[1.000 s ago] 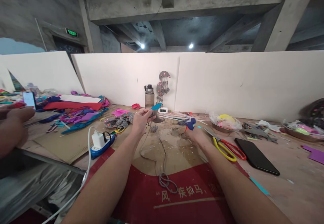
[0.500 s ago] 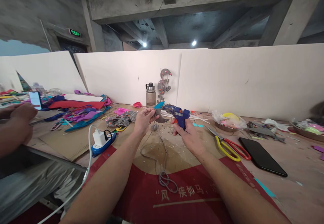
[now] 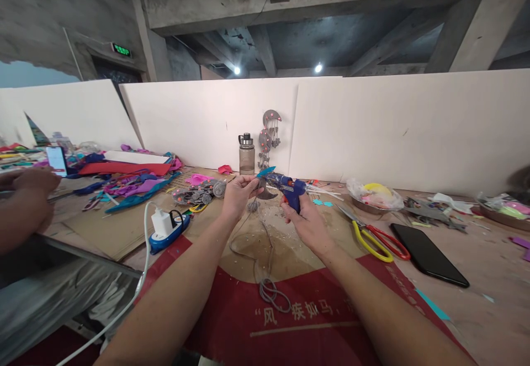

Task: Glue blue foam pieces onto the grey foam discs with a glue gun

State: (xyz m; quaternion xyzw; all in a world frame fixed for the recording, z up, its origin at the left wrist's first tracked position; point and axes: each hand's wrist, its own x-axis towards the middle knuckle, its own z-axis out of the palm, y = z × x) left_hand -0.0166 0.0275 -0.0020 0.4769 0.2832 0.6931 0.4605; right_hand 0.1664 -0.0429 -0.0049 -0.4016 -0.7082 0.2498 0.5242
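Between its thumb and fingers my left hand (image 3: 240, 196) pinches a grey felt crescent moon (image 3: 269, 194) with a blue felt piece (image 3: 265, 172) at its upper edge. My right hand (image 3: 306, 219) is wrapped round the handle of a dark blue hot glue gun (image 3: 292, 189). Its nozzle points left and meets or nearly meets the crescent; the exact contact is hidden. Grey cord (image 3: 270, 239) trails below onto the cardboard, ending in a loose coil (image 3: 271, 294). A small grey ball (image 3: 253, 206) lies beneath the crescent.
Scissors (image 3: 370, 239) and a black phone (image 3: 428, 253) lie right. Behind stand a bottle (image 3: 247, 156) and a grey moon hanging (image 3: 269, 134) against a white board. Left are a power strip (image 3: 169, 236), felt scraps (image 3: 136, 186) and another person's hands (image 3: 33, 186) near a lit phone (image 3: 56, 160).
The glue gun has shifted slightly left and down, closer to the crescent. The blue felt piece has tilted a little, and the crescent stays in my left hand.
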